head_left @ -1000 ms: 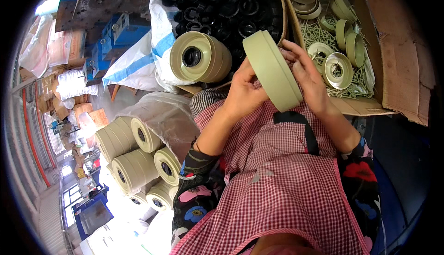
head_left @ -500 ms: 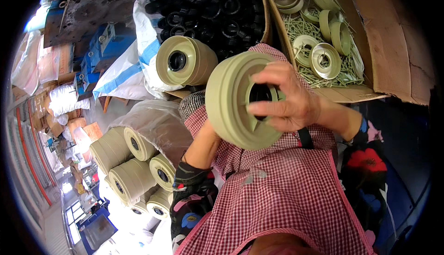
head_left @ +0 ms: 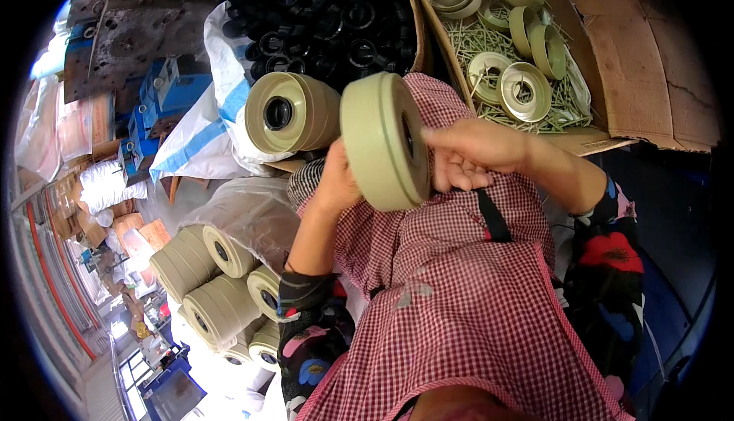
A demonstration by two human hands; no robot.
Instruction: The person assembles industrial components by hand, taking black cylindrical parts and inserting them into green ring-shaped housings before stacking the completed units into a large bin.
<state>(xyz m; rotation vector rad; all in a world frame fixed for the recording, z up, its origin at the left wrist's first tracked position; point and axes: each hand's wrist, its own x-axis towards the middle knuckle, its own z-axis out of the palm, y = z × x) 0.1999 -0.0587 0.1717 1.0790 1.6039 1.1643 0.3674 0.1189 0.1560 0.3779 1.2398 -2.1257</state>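
Note:
A pale olive plastic wheel-like part (head_left: 375, 146) is held up in front of the apron, turned so that its broad rim shows and its hollow face points right. Gripping it from the left side and behind is my left hand (head_left: 336, 180), fingers partly hidden by the rim. My right hand (head_left: 478, 153) is at the hollow face: one finger reaches to the opening, the others are loosely bent and apart, and nothing shows in them. Just left of the held part, a stack of similar olive parts (head_left: 310, 111) with a black ring (head_left: 277, 113) in its centre lies on its side.
Black plastic fittings (head_left: 329, 24) fill a box at the back. At the back right, a cardboard box (head_left: 650, 62) holds olive rings (head_left: 526, 91) and thin sticks. Stacked olive parts (head_left: 222, 306) lie at the left beside clear plastic film (head_left: 252, 211).
The held part has turned from facing me to facing right. My right hand has drawn back from over its centre to its right side. The whole view has shifted slightly.

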